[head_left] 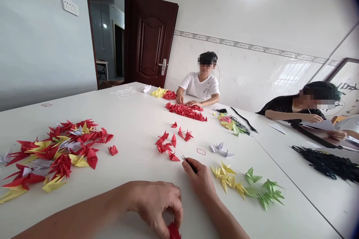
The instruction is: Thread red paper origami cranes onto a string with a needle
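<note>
At the bottom edge my left hand (159,203) curls its fingers down on a red paper crane (174,231), which is partly cut off by the frame. My right hand (199,177) is closed around a small black tool with a thin pointed metal tip (183,158); the rest of it is hidden in the palm. Just beyond that tip lies a loose group of red paper cranes (164,143). Right of my right hand sit yellow cranes (228,179) and green cranes (269,192), with white cranes (221,149) a little farther off.
A mixed pile of red, yellow and white cranes (61,149) covers the left of the white table (126,160). Across it, a person in a white shirt (200,86) handles a red crane heap (186,111). Black cords (328,162) lie at right, near a person in black (291,104).
</note>
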The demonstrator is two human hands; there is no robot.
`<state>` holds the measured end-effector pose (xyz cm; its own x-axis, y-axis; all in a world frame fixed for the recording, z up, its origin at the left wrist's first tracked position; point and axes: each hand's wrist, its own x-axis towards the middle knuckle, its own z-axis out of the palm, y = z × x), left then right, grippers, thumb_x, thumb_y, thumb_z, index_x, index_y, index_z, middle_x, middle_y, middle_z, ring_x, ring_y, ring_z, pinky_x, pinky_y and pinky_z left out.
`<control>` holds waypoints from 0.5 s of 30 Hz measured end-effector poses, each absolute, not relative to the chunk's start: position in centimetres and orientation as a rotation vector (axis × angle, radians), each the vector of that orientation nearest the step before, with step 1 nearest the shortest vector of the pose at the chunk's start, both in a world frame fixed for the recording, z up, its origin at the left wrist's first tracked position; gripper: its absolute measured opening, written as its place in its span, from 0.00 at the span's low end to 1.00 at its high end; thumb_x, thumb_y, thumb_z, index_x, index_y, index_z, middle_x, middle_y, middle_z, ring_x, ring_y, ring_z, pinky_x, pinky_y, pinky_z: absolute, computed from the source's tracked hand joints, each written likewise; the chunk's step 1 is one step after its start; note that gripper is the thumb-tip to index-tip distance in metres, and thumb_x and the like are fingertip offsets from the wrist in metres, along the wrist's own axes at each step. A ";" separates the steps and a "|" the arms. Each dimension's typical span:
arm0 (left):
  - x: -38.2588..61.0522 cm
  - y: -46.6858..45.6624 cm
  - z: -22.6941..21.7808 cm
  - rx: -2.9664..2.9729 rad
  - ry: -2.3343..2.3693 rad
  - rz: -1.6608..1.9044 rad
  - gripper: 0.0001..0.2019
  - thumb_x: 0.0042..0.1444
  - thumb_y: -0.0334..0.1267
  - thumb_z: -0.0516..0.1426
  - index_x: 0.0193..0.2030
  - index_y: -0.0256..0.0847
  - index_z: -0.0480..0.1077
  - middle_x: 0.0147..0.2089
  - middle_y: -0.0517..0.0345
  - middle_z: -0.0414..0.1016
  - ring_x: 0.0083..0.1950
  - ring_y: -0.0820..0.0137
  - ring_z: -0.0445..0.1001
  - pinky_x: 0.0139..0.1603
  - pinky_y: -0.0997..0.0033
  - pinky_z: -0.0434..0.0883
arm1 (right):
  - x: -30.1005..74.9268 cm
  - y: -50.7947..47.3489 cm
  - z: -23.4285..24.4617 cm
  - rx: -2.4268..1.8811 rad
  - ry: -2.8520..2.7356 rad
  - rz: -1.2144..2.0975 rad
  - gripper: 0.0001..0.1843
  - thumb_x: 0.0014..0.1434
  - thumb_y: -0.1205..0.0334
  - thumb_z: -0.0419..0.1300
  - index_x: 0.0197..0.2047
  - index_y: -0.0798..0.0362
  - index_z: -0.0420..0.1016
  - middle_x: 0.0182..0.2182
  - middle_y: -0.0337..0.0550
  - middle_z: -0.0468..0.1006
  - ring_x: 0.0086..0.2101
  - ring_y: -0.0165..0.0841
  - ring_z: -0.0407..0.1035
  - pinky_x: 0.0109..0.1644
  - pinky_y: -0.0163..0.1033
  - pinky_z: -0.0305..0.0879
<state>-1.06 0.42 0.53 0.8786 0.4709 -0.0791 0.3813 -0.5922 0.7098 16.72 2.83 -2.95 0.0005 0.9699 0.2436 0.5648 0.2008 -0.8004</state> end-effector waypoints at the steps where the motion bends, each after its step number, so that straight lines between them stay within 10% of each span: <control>1: -1.0 0.7 0.2 2.196 0.656 0.213 0.10 0.40 0.42 0.63 0.32 0.47 0.75 0.35 0.59 0.69 0.37 0.66 0.70 0.31 0.75 0.67 | 16.7 2.9 -3.1 -1.466 -1.660 0.636 0.21 0.54 0.47 0.52 0.36 0.57 0.76 0.24 0.41 0.73 0.26 0.33 0.64 0.28 0.33 0.59; 15: -1.5 5.3 -2.5 1.733 0.930 0.959 0.08 0.48 0.35 0.58 0.37 0.38 0.68 0.38 0.54 0.74 0.38 0.69 0.72 0.40 0.69 0.69 | 16.7 2.3 -2.8 -1.410 -1.759 0.627 0.20 0.55 0.49 0.52 0.35 0.56 0.75 0.22 0.39 0.71 0.25 0.31 0.62 0.27 0.32 0.57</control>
<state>-1.52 5.28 -2.49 0.4116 0.8888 0.2013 0.1739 -0.2934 0.9401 16.73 2.31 -2.83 -0.0794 0.9606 0.2665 0.5755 0.2624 -0.7745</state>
